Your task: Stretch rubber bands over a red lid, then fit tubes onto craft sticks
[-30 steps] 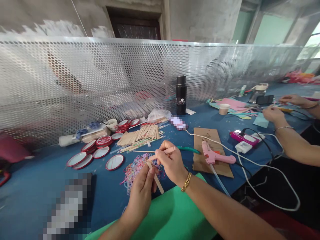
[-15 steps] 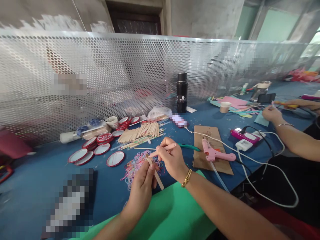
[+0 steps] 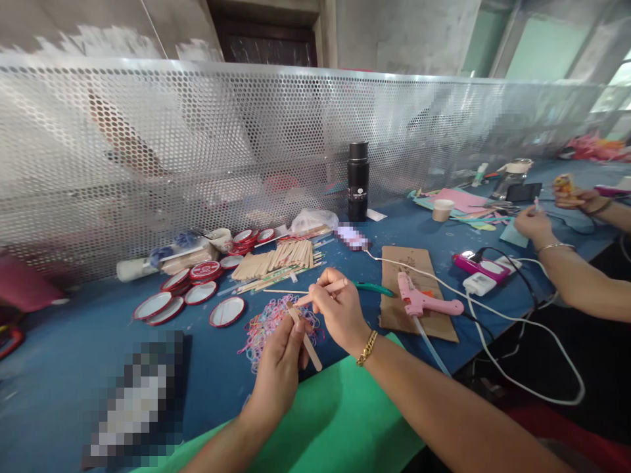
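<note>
My left hand [image 3: 282, 351] is closed around a flat wooden craft stick [image 3: 311, 353], which slants down to the right. My right hand [image 3: 340, 309] pinches a slim, pale pink pen-like tool [image 3: 337, 286]. Its tip meets or nearly meets the upper end of the craft stick; I cannot tell whether they touch. Beneath and behind my left hand lies a tangled heap of colourful loops [image 3: 266, 325]. A sheet of green material [image 3: 345, 414] spreads under my forearms.
Red-rimmed round lids [image 3: 227, 312] and a pile of craft sticks [image 3: 276, 261] lie behind my hands. To the right are a pink glue gun [image 3: 419, 302] on cardboard [image 3: 392, 318], a white cable and a power strip [image 3: 483, 269]. A black bottle [image 3: 358, 184] stands behind. A co-worker's hands [image 3: 535, 225] work farther right.
My hands and the craft stick stay almost in place. At the right, the co-worker's far hand has risen with an orange-yellow thing.
</note>
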`<state>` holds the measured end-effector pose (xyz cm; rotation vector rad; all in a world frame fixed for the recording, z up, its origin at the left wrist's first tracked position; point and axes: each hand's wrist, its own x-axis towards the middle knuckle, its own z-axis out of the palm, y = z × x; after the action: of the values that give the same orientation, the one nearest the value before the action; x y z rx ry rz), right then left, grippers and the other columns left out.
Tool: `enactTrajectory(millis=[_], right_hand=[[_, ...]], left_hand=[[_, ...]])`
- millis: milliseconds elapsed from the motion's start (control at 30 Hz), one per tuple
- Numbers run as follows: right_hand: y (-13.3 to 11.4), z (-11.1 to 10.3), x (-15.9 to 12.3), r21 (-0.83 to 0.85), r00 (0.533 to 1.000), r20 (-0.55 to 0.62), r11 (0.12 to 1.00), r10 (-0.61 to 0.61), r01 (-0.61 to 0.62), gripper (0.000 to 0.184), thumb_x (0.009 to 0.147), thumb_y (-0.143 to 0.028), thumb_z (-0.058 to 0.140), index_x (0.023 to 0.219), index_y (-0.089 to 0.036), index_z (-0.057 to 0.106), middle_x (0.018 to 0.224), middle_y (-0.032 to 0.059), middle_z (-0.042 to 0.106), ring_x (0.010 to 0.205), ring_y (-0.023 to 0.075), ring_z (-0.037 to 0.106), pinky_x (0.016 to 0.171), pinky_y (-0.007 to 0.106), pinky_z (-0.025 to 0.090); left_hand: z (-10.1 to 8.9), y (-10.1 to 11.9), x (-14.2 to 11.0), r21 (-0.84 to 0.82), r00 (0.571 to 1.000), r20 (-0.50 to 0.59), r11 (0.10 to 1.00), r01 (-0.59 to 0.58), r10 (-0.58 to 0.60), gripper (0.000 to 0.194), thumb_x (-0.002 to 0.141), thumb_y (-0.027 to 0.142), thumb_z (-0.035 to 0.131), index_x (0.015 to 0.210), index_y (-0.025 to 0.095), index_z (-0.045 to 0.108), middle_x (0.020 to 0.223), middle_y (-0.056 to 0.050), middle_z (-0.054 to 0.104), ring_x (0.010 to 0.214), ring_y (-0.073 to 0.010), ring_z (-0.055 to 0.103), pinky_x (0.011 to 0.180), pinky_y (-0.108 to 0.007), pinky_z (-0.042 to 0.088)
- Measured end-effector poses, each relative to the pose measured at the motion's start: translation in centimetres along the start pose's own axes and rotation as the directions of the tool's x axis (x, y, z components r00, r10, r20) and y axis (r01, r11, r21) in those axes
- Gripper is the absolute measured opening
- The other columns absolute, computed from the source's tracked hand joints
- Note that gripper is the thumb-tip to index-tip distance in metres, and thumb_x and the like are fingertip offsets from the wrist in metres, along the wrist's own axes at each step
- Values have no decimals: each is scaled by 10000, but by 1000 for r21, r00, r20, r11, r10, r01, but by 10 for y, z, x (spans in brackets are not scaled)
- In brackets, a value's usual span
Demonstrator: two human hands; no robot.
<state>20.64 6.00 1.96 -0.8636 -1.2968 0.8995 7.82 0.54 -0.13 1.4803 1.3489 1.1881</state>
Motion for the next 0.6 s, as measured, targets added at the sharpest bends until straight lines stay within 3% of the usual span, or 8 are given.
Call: enactTrajectory(millis=[133, 333, 467, 600], right_hand=[[0, 0, 1, -11, 999, -43, 1000, -4, 3, 252, 864, -329, 568, 651, -247, 463, 518, -61, 503, 504, 138, 469, 539, 264, 377], [1, 3, -1, 34, 1000, 16, 999, 1, -1, 247, 865, -320, 574, 653, -240, 476, 540, -59, 499, 518, 135, 482, 531, 258, 372], [4, 1, 2, -9, 999, -40, 1000, 4, -5, 243, 866, -317, 574, 658, -240, 474, 517, -68, 480, 495, 132, 464, 512, 256, 351], [3, 1, 2, 67, 999, -39, 997, 29, -26, 229, 863, -323, 571, 670, -238, 480, 512, -70, 482, 487, 128, 469, 511, 253, 363]], left_hand=[[-1, 2, 1, 5, 1000, -2, 1000, -10, 10, 455, 921, 638, 511, 810, 205, 598, 505, 77, 440, 450, -119, 384, 449, -239, 296], [0, 4, 2, -3, 1000, -11, 1000, -4, 4, 489, 892, 680, 538, 757, 213, 585, 486, 72, 448, 435, -116, 377, 430, -240, 277], [0, -1, 2, -12, 1000, -8, 1000, 3, -3, 508, 895, 703, 521, 811, 209, 597, 472, 81, 435, 423, -114, 370, 428, -236, 262], [-2, -6, 3, -11, 1000, -15, 1000, -6, 5, 528, 894, 725, 506, 804, 211, 585, 482, 78, 440, 427, -113, 377, 431, -236, 269]])
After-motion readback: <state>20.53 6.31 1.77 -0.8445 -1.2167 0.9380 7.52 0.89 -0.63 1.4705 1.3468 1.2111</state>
